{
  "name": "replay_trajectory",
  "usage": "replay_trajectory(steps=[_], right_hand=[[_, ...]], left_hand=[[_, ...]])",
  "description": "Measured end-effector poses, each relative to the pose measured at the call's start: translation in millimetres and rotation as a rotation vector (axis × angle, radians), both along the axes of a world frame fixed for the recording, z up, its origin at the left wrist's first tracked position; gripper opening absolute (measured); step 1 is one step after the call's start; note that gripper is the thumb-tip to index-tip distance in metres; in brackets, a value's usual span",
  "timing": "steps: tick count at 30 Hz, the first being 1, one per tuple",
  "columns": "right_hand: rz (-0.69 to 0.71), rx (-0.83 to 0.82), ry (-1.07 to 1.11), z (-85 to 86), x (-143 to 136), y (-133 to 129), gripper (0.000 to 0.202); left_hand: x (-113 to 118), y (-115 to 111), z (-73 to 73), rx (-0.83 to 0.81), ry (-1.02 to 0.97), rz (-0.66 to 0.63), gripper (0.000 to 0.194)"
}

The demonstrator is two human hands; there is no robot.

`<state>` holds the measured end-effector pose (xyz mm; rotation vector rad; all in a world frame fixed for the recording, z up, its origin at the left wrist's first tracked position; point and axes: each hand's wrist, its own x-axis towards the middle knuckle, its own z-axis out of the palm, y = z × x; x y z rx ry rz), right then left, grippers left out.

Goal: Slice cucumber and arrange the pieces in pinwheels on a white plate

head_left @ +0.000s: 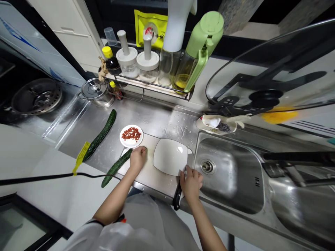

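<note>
Grey clothing: the person's grey top is filling the near side of the cutting board.
Left grip: the left hand is pinching its fingertips together over the board; whether anything is caught between them, I cannot tell.
Right grip: the right hand is curling its fingers beside the board's right end, at the corner of a squarish white plate and next to a knife; I cannot tell whether it is grasping either.
Near cucumber: this cucumber is lying partly off the board's left edge, its far end just beside the left hand.
Far cucumber: another cucumber is lying left of the board on the steel table.
Red pieces: these are filling a small white plate at the board's far left corner.
Yellow pouch: behind the board, the pouch is showing red and black characters, too small to read.
Yellow tag: left of the board, the tag is carrying unreadable print.
Cable: the black cable is crossing the view of the near cucumber.
Sink: the basin is sitting right of the board.
</note>
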<state>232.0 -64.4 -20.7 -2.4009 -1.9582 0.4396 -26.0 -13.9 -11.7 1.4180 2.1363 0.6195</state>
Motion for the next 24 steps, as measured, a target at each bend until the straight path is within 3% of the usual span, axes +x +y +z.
replay_trajectory(steps=[2,5,8,12,16,21,24], right_hand=[[0.006,0.087,0.102,-1.5,-0.7,4.0,0.042],[0.124,0.2,0.366,-0.2,-7.6,17.2,0.037],[0.222,0.21,0.615,5.0,-18.3,32.5,0.031],[0.146,0.079,0.786,11.2,-28.1,42.2,0.026],[0.09,0.008,0.813,10.9,-29.0,41.6,0.026],[0.098,0.052,0.79,10.3,-25.7,41.8,0.023],[0.16,0.115,0.766,15.0,-24.0,42.9,0.021]], left_hand=[[6.6,1.6,3.3,-0.011,-0.196,-0.015,0.016],[23.3,4.4,6.6,-0.071,-0.457,-0.088,0.017],[40.9,6.4,8.7,-0.135,-0.626,-0.183,0.02],[54.9,8.0,9.2,-0.166,-0.66,-0.281,0.019],[60.1,8.5,5.1,-0.212,-0.644,-0.291,0.018],[61.8,6.6,-0.8,-0.268,-0.653,-0.184,0.023],[62.4,6.9,0.1,-0.434,-0.681,-0.083,0.041]])
